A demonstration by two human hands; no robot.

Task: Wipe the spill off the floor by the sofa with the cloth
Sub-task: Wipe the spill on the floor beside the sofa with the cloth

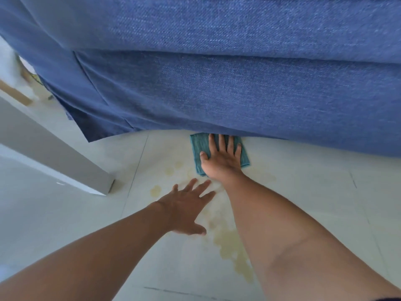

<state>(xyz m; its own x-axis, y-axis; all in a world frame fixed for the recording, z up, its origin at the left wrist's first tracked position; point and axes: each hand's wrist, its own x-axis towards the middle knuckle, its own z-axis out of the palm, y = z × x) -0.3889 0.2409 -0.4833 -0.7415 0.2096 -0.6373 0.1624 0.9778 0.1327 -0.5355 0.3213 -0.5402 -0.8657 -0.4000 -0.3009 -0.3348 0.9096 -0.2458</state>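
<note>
A teal cloth (198, 146) lies flat on the pale tiled floor (303, 192), right at the base of the blue sofa (238, 83). My right hand (222, 158) presses down on the cloth, palm flat, fingers spread, fingertips at the sofa's lower edge. My left hand (187, 210) hovers or rests just above the floor nearer to me, fingers spread, holding nothing. A yellowish spill (232, 246) runs in blotches from under my left hand toward the bottom of the view. Smaller drops (155, 190) lie left of the cloth.
A white-grey furniture panel or table leg (65, 161) stands on the floor at the left, close to the spill. The sofa's fabric skirt hangs down to the floor across the whole upper view. Open tile extends to the right.
</note>
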